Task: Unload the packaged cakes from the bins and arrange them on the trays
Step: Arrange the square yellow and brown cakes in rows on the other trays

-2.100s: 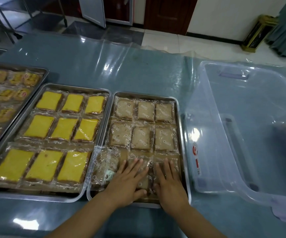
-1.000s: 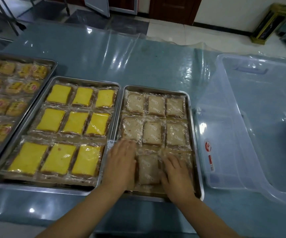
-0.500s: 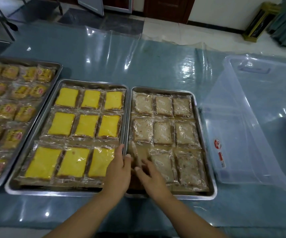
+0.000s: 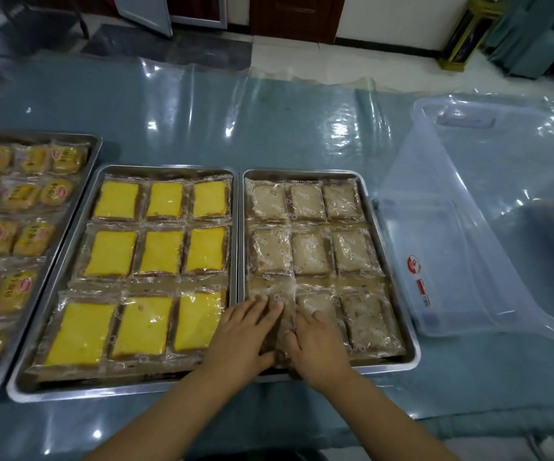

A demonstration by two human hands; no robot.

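The brown packaged cake (image 4: 280, 306) lies in the near-left corner of the right-hand tray (image 4: 302, 173), between the two hands and partly under them. The left hand (image 4: 245, 334) lies palm down on the pack's left side, its fingers straight and spread a little, pointing away from the person, with the thumb along the near edge. The right hand (image 4: 319, 344) rests on the pack's right side with its fingers bent and their tips hidden against the wrapper; I cannot tell whether it pinches the film or only presses it. Both forearms reach in from the near edge and converge on that corner.

Eight more brown cakes (image 4: 310, 252) fill the rest of this tray in rows of three. Touching it on the left, the middle tray (image 4: 166, 168) holds nine yellow cakes (image 4: 161, 252). Farther left, a third tray (image 4: 93, 151) carries small wrapped cakes (image 4: 19, 194) with red labels. To the right stands a clear plastic bin (image 4: 468, 294). All sit on a table (image 4: 202, 121) covered with glossy film.
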